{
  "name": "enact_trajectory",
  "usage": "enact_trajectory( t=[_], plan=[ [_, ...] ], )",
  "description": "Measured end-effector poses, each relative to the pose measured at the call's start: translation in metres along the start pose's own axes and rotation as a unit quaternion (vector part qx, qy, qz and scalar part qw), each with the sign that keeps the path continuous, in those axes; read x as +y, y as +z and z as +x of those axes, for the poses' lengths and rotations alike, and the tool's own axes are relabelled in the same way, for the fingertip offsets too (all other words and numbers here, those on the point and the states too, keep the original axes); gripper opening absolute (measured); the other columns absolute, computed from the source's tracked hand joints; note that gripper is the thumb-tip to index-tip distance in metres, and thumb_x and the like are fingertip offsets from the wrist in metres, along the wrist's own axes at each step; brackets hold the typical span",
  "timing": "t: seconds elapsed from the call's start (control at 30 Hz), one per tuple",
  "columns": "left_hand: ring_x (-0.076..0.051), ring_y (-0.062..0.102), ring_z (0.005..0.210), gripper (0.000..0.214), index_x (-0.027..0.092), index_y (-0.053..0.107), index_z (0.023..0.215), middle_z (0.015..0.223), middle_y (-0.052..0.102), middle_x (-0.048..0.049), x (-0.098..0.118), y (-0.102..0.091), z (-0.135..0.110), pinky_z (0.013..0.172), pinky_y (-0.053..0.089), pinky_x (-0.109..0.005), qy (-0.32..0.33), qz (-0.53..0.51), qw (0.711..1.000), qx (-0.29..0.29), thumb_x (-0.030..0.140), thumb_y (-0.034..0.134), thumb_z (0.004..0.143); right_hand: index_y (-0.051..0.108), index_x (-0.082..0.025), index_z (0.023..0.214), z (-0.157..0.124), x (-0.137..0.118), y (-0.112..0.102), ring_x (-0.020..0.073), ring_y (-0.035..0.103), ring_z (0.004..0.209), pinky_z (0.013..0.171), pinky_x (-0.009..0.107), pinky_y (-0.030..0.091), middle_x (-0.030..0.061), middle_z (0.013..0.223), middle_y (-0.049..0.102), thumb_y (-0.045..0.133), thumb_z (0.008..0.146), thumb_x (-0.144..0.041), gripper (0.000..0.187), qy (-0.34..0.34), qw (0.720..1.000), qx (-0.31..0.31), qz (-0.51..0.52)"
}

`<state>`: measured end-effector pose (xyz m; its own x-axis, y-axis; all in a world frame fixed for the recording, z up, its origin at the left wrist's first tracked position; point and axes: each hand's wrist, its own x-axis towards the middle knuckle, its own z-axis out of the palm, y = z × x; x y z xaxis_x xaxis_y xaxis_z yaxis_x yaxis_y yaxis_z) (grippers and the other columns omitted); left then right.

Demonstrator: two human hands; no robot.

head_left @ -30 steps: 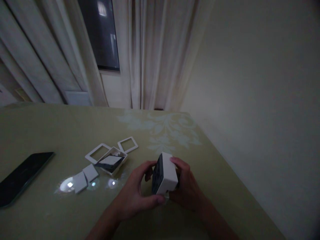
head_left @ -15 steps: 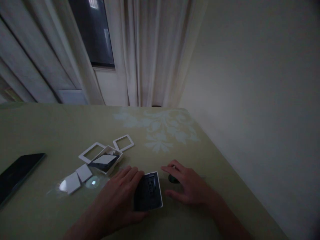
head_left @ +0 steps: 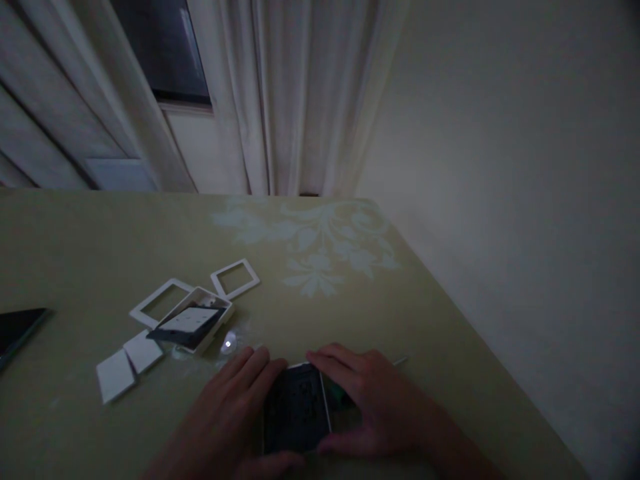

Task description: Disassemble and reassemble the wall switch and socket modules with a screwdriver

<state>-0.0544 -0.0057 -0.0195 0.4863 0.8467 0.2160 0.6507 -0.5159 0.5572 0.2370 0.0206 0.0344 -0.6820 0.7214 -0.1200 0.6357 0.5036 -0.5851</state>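
A square white-rimmed housing (head_left: pixel 297 408) with a dark, moulded inside lies on the table in front of me. My left hand (head_left: pixel 240 407) grips its left side, fingers over the far corner and thumb along the near edge. My right hand (head_left: pixel 367 397) holds the right side, fingertips at the far right corner and thumb at the near one. Under my right palm shows a green and dark tool handle (head_left: pixel 340 395), mostly hidden. A thin metal shaft (head_left: pixel 401 361) sticks out beyond that hand, seemingly of the same tool.
Left of my hands stands an open white box (head_left: pixel 220 325) with a dark-backed white plate (head_left: pixel 193 320) tilted in it. Two white frames (head_left: pixel 235 279) and two white square plates (head_left: pixel 116 377) lie around it. A dark flat device (head_left: pixel 20 330) is at far left; a wall (head_left: pixel 500 200) borders the right.
My right hand has moved left from above the tool onto the housing's right edge. The left hand keeps its hold. The view has shifted, so the table items appear further left.
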Motion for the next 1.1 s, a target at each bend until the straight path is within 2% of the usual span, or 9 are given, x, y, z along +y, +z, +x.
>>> enact_trajectory(
  t=[0.27, 0.37, 0.47, 0.57, 0.7, 0.83, 0.97, 1.1],
  plan=[
    [-0.041, 0.073, 0.114, 0.079, 0.033, 0.073, 0.136, 0.126, 0.079, -0.0108, 0.008, -0.011, 0.006, 0.105, 0.059, -0.05, -0.01, 0.028, 0.999, -0.036, 0.07, 0.09, 0.068, 0.052, -0.02, 0.16, -0.002, -0.007, -0.001, 0.0413, 0.073, 0.122, 0.096, 0.051, 0.061, 0.0189, 0.154, 0.065, 0.081, 0.086, -0.068, 0.093, 0.021, 0.999, -0.029, 0.006],
    [-0.041, 0.075, 0.112, 0.08, 0.032, 0.072, 0.136, 0.126, 0.081, -0.011, 0.005, -0.012, 0.004, 0.105, 0.059, -0.05, 0.011, 0.036, 0.999, -0.033, 0.069, 0.09, 0.068, 0.052, -0.022, 0.159, -0.003, -0.01, -0.003, 0.0415, 0.073, 0.121, 0.095, 0.051, 0.062, 0.0184, 0.154, 0.065, 0.082, 0.084, -0.071, 0.095, 0.038, 0.998, -0.042, 0.007],
    [-0.04, 0.076, 0.11, 0.078, 0.033, 0.069, 0.143, 0.125, 0.081, -0.0103, -0.001, -0.009, -0.001, 0.104, 0.06, -0.049, 0.028, 0.033, 0.998, -0.034, 0.059, 0.09, 0.073, 0.05, -0.023, 0.16, -0.004, -0.012, -0.003, 0.0412, 0.074, 0.119, 0.093, 0.051, 0.062, 0.0179, 0.152, 0.066, 0.083, 0.084, -0.072, 0.097, 0.041, 0.998, -0.045, 0.017],
    [-0.039, 0.076, 0.112, 0.076, 0.035, 0.062, 0.151, 0.128, 0.081, -0.0084, -0.009, -0.001, -0.012, 0.104, 0.059, -0.047, 0.027, 0.025, 0.999, -0.03, 0.045, 0.087, 0.079, 0.051, -0.024, 0.159, -0.003, -0.012, -0.002, 0.0395, 0.075, 0.118, 0.092, 0.048, 0.062, 0.0163, 0.15, 0.068, 0.083, 0.087, -0.067, 0.09, 0.038, 0.998, -0.035, 0.029],
    [-0.039, 0.075, 0.115, 0.079, 0.034, 0.054, 0.158, 0.133, 0.079, -0.0095, -0.017, 0.009, -0.025, 0.105, 0.058, -0.049, 0.046, 0.05, 0.998, -0.008, 0.04, 0.08, 0.084, 0.053, -0.024, 0.157, -0.004, -0.01, 0.002, 0.0368, 0.076, 0.115, 0.091, 0.045, 0.062, 0.0156, 0.148, 0.069, 0.079, 0.089, -0.071, 0.087, 0.029, 0.999, -0.024, 0.023],
    [-0.037, 0.075, 0.114, 0.077, 0.03, 0.052, 0.157, 0.13, 0.078, -0.0102, -0.014, 0.006, -0.026, 0.101, 0.061, -0.048, 0.062, 0.092, 0.994, -0.012, 0.048, 0.075, 0.086, 0.045, -0.022, 0.162, -0.009, -0.006, 0.008, 0.0361, 0.074, 0.118, 0.093, 0.046, 0.061, 0.0173, 0.153, 0.065, 0.072, 0.091, -0.075, 0.093, 0.008, 1.0, -0.019, 0.003],
    [-0.036, 0.076, 0.111, 0.078, 0.026, 0.055, 0.152, 0.126, 0.079, -0.0116, -0.009, -0.001, -0.021, 0.095, 0.064, -0.046, 0.08, 0.137, 0.987, -0.013, 0.061, 0.071, 0.085, 0.043, -0.023, 0.161, -0.012, -0.004, 0.013, 0.0345, 0.074, 0.119, 0.093, 0.045, 0.061, 0.0153, 0.153, 0.064, 0.069, 0.095, -0.071, 0.086, 0.005, 1.0, -0.016, -0.004],
    [-0.036, 0.077, 0.108, 0.083, 0.023, 0.056, 0.149, 0.123, 0.079, -0.0128, -0.01, -0.003, -0.017, 0.09, 0.066, -0.044, 0.11, 0.159, 0.981, 0.001, 0.067, 0.073, 0.081, 0.042, -0.022, 0.161, -0.012, -0.006, 0.016, 0.0343, 0.074, 0.118, 0.089, 0.043, 0.062, 0.0152, 0.153, 0.064, 0.067, 0.096, -0.072, 0.085, -0.001, 1.0, -0.007, -0.023]
  ],
)
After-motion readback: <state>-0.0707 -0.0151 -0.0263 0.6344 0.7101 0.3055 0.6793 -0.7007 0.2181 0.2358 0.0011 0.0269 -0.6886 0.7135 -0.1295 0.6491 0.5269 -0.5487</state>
